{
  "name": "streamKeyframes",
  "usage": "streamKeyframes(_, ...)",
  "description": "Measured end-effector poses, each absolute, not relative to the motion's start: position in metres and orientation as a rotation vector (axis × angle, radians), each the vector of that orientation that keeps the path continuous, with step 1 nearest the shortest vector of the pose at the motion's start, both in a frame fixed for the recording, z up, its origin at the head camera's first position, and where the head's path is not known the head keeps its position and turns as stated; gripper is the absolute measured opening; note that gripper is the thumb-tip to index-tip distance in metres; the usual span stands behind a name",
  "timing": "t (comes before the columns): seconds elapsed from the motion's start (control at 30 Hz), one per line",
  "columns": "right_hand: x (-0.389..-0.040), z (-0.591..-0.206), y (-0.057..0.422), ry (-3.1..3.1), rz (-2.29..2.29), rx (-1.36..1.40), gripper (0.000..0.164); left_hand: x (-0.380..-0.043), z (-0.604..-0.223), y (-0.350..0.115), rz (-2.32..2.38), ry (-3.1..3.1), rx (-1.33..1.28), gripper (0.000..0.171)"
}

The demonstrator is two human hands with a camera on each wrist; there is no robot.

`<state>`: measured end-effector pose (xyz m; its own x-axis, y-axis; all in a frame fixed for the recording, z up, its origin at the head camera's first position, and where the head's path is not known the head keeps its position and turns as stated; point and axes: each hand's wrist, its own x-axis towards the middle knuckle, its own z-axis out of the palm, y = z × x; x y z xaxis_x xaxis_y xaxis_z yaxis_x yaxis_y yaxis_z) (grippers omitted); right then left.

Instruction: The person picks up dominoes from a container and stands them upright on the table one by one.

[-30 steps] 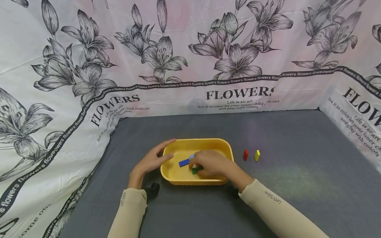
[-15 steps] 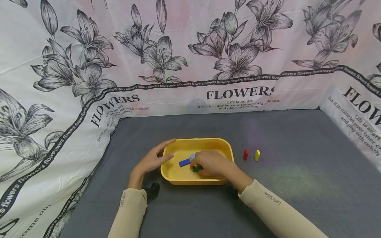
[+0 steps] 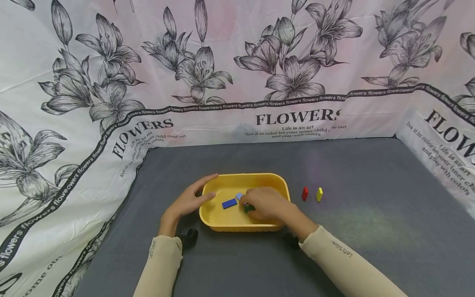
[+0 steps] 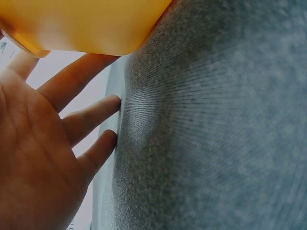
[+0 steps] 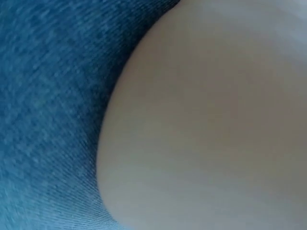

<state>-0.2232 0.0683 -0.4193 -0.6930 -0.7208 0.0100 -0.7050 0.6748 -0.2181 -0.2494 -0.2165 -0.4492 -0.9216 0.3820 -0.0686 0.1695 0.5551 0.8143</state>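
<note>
Showing under right hand (image 3: 266, 203): green block (image 3: 248, 208)

We see dark grey cloth (image 3: 356, 165) beneath the left hand (image 3: 188, 201) and right hand (image 3: 265, 203); beyond both, a white curtain (image 3: 237, 88) printed with line-drawn lilies and "FLOWERS" lettering.
</note>
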Motion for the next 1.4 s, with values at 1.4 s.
streamKeyframes(1.4, -0.23, -0.38, 0.183, 2.877, -1.337, -1.062, 0.03, -0.248, -0.449, -0.217, 1.305, 2.551, 0.465, 0.059)
